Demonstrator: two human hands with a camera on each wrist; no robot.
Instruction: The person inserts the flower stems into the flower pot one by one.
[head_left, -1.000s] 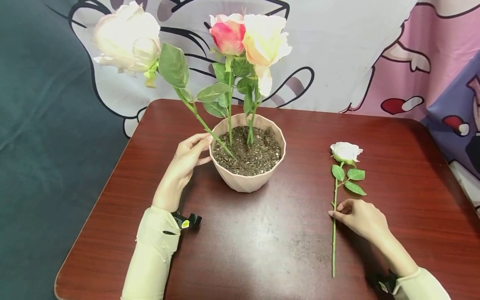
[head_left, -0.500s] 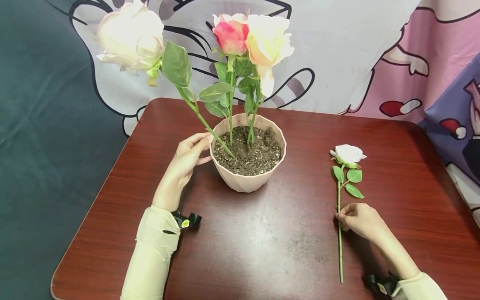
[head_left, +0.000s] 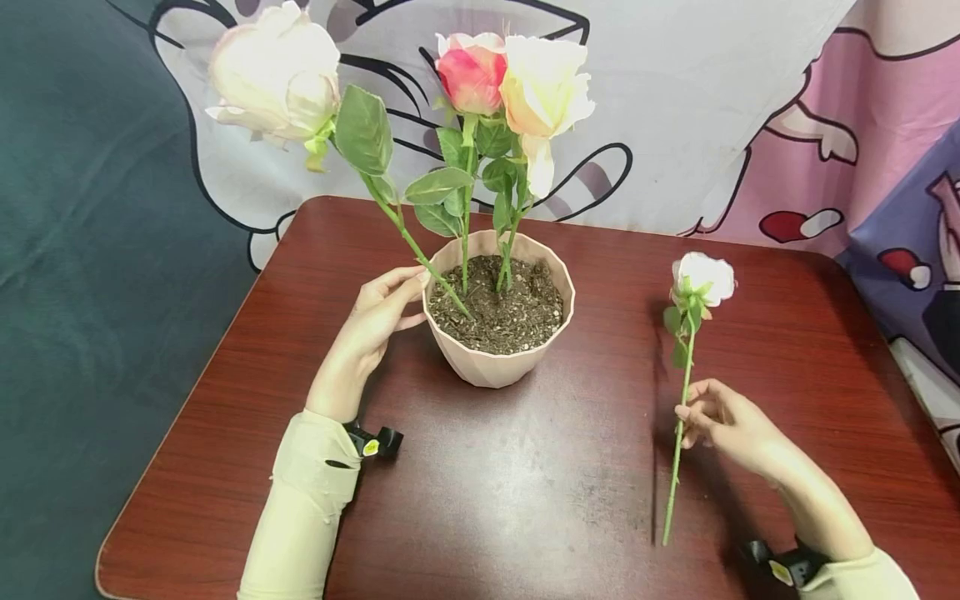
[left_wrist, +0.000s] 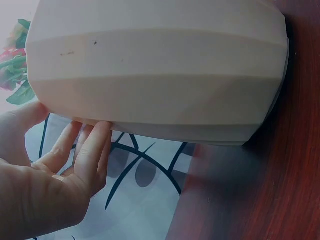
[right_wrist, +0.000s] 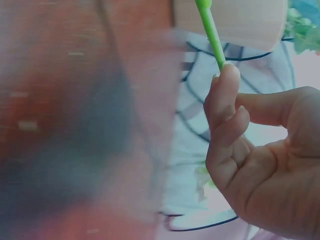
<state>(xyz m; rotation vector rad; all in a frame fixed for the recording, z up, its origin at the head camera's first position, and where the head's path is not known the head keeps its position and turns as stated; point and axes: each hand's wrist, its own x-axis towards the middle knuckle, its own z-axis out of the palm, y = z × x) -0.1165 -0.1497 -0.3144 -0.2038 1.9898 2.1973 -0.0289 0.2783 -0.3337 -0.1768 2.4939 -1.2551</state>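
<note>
My right hand (head_left: pixel 731 425) pinches the green stem of a white rose (head_left: pixel 703 279) between thumb and fingers. The rose is tilted, bloom toward the far side, its shadow beside it on the table. In the right wrist view, the stem (right_wrist: pixel 214 40) rises out of the curled fingers. My left hand (head_left: pixel 375 325) rests against the left side of a pale faceted flowerpot (head_left: pixel 491 367), thumb at the rim. Its fingertips touch the outer wall in the left wrist view. Soil (head_left: pixel 510 321) fills the pot, where a leaning white rose (head_left: pixel 277 79), a pink rose (head_left: pixel 472 73) and a cream-yellow rose (head_left: pixel 543 87) stand.
The dark red-brown wooden table (head_left: pixel 570 467) carries the pot near its far edge. Behind it hangs a cartoon-printed cloth (head_left: pixel 675 108); a dark green cloth (head_left: pixel 90 292) lies to the left. The leaning rose reaches out over the table's left far corner.
My right hand has lifted the white rose off the table, its bloom rising and turning to show its underside. The left hand stays at the pot; the view has shifted slightly.
</note>
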